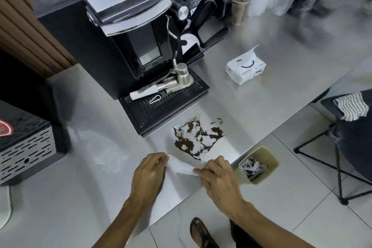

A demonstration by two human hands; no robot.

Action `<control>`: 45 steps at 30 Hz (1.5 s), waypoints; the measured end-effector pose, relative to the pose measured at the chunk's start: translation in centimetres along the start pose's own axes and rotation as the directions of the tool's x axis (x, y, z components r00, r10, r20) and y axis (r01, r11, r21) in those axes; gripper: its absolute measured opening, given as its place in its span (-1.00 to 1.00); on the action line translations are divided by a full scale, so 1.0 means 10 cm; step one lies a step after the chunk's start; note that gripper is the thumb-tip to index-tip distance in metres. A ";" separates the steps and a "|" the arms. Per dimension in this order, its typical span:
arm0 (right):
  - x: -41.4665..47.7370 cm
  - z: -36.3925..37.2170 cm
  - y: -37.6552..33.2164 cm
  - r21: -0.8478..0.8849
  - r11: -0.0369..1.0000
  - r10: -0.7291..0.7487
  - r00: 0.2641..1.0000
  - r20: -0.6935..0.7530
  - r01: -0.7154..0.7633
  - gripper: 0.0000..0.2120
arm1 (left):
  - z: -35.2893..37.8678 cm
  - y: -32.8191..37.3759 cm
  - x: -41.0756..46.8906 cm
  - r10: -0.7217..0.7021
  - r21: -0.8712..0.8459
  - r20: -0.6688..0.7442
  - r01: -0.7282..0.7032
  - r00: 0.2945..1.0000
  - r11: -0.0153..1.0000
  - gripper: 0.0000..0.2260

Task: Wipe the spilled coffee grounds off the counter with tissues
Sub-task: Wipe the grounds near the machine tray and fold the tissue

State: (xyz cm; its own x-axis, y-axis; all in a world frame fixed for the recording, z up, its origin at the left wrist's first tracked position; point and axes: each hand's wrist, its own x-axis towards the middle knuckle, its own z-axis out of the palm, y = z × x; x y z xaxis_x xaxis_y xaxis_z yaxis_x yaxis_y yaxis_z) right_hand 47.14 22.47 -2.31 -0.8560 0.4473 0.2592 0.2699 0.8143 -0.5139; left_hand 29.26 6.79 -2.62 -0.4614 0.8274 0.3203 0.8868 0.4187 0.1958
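— Steel counter [281, 86], brown coffee grounds [198, 139] scattered on it just in front of the drip tray [161, 111] of the coffee machine [124, 32]; where do we say we are in the job?

— At the start of a pass, we judge; the grounds lie in a broad, ragged patch, not yet gathered; we have one tissue [181, 165] held between our two hands at the near edge of the spill, so the step in hand is readying the sheet, not wiping.

— How do our hands sit?

— Both palm-down, forearms coming in from the near side of the counter; our left hand [149, 171] pinches the sheet's left end at the fingertips, fingers curled in; our right hand [219, 177] pinches the right corner between thumb and forefinger, the other fingers bent; the tissue sags between them, low over the steel.

— Does the sheet reach under the grounds?

— We cannot tell; there is a pale corner at the far left of the patch, but it may be only glare on the metal.

— And our next move?

— We think it calls for bunching or flattening the tissue, pressing it down beyond the patch, and drawing the grounds toward the counter edge; the bin [272, 160] stands on the floor just below that edge, to our right, with crumpled tissues [252, 167] in it, so a sweep that way would suit; dry grounds scatter easily, so we would keep the stroke slow and light; the tissue pack [244, 69] lies further back on the counter if one sheet proves too few.
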 end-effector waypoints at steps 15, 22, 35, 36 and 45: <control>0.48 -0.27 0.62 -0.007 0.983 -0.182 0.983 0.034 0.182 -0.74 | 0.20 0.43 0.33 -0.246 0.067 0.062 0.241 0.967 0.968 -0.77; 0.20 -0.39 0.82 0.106 0.944 -0.322 0.940 0.110 0.311 -0.78 | 0.13 0.86 -0.11 -0.335 0.015 0.019 0.334 0.942 0.942 -0.73; 0.82 -0.47 1.11 0.171 0.906 -0.415 0.890 0.191 0.386 -0.84 | 0.26 1.00 0.23 -0.377 0.099 -0.048 0.380 0.925 0.919 -0.84; 0.76 -0.53 1.16 0.189 0.894 -0.439 0.877 0.197 0.405 -0.80 | 0.25 1.08 0.16 -0.364 0.079 -0.054 0.368 0.930 0.927 -0.82; 0.91 -0.56 1.55 0.234 0.857 -0.508 0.833 0.222 0.460 -0.85 | 0.33 1.33 0.32 -0.356 0.088 -0.035 0.357 0.934 0.930 -0.66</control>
State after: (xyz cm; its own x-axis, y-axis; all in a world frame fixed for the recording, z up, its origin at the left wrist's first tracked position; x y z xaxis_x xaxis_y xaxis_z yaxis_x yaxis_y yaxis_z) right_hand 46.03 41.20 -3.35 -0.9475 -0.1230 0.2950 -0.2656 0.8166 -0.5126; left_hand 39.66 16.31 -2.06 -0.7473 0.6106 0.2622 0.6621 0.7178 0.2153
